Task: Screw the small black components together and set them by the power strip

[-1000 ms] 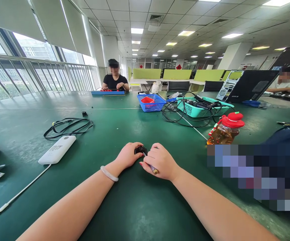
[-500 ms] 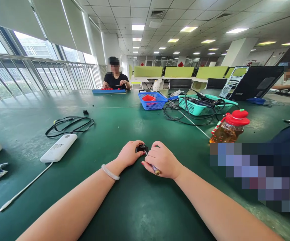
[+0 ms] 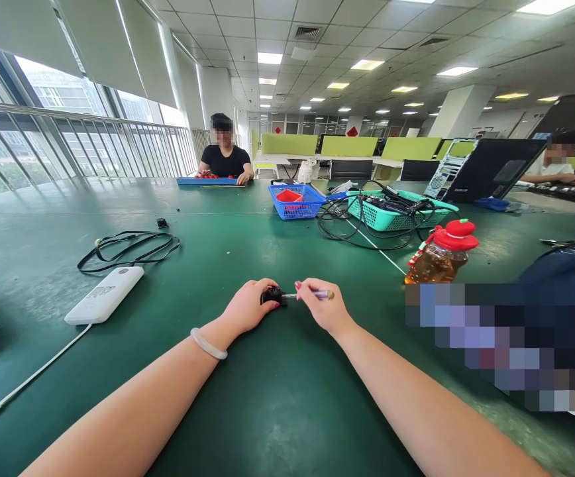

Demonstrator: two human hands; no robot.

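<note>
On the green table, my left hand is closed round a small black part, thumb and fingers gripping its left side. My right hand pinches a screwdriver with a brownish handle end. The tool lies nearly level, its thin metal shaft pointing left to the right side of the black part. Whether the tip touches the part is too small to tell. A pale bracelet circles my left wrist.
A white power bank and black cable lie left. Beyond are a blue basket, a green basket with cables, and a red-capped bottle at right. A person sits across the table with a blue tray.
My right hand has turned and the screwdriver has swung from a steep slant to nearly level, pointing left. The whole view has shifted slightly. The person across has lowered a hand to the tray.
</note>
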